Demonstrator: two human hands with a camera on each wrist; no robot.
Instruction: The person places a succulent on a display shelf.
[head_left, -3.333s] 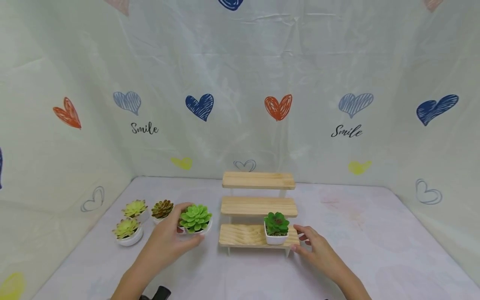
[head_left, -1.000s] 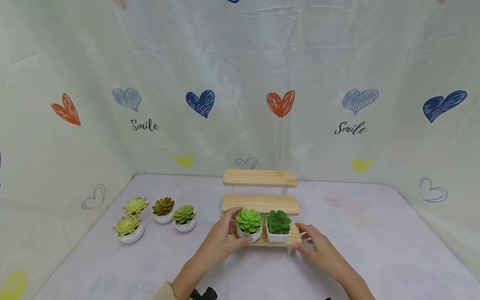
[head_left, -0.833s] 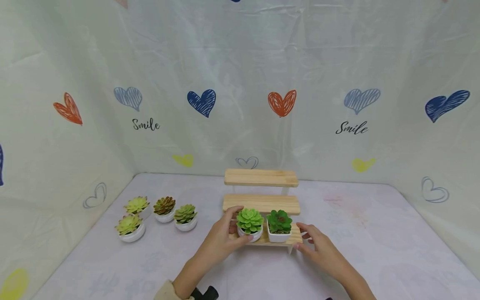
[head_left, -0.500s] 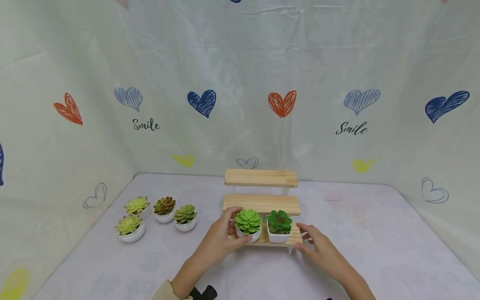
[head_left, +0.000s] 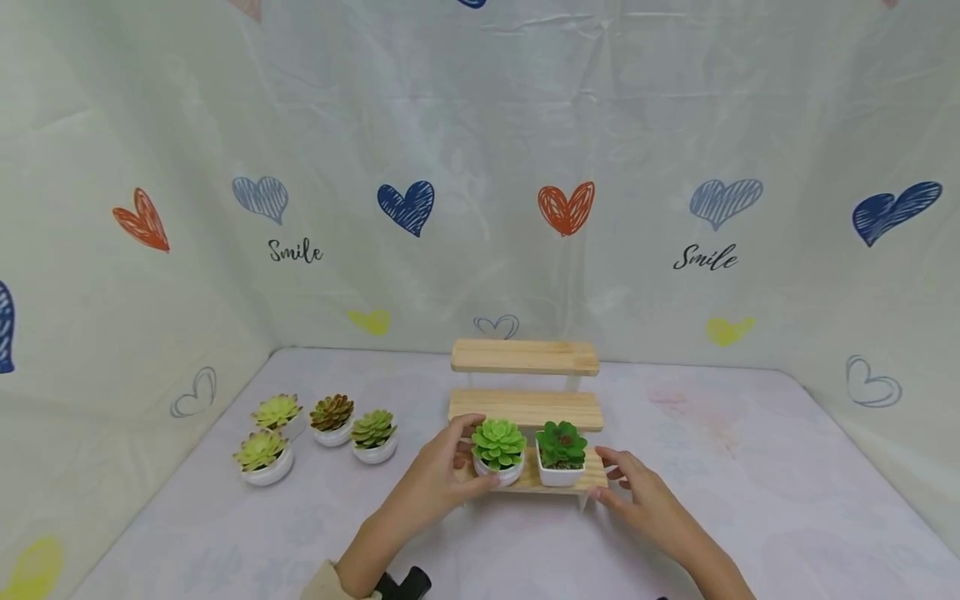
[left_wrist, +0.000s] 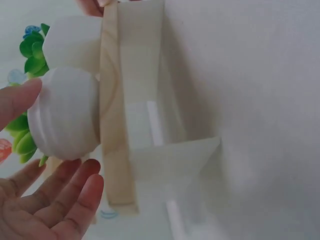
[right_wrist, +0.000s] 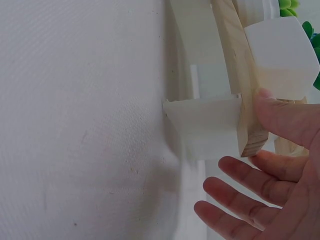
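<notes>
My left hand (head_left: 431, 477) pinches a round white pot with a bright green succulent (head_left: 499, 444) between thumb and fingers. That pot sits on the lowest step of a three-tier wooden display stand (head_left: 523, 408). Beside it on the same step stands a square white pot with a dark green succulent (head_left: 561, 446). In the right wrist view, my right hand (right_wrist: 282, 185) has its thumb and index finger at the end of the lowest step, the other fingers spread off it. White side supports (left_wrist: 175, 165) hold the step above the table.
On the left of the table (head_left: 225, 533) stand several more succulents in round white pots: a brown one (head_left: 332, 412), a green one (head_left: 373, 427) and two yellow-green ones (head_left: 259, 450). A curtain printed with hearts (head_left: 480, 125) hangs behind.
Over the last few seconds my left hand has carried the bright green succulent right, from beside the stand onto its lowest step, then shifted it slightly left. My right hand has stayed at the step's end.
</notes>
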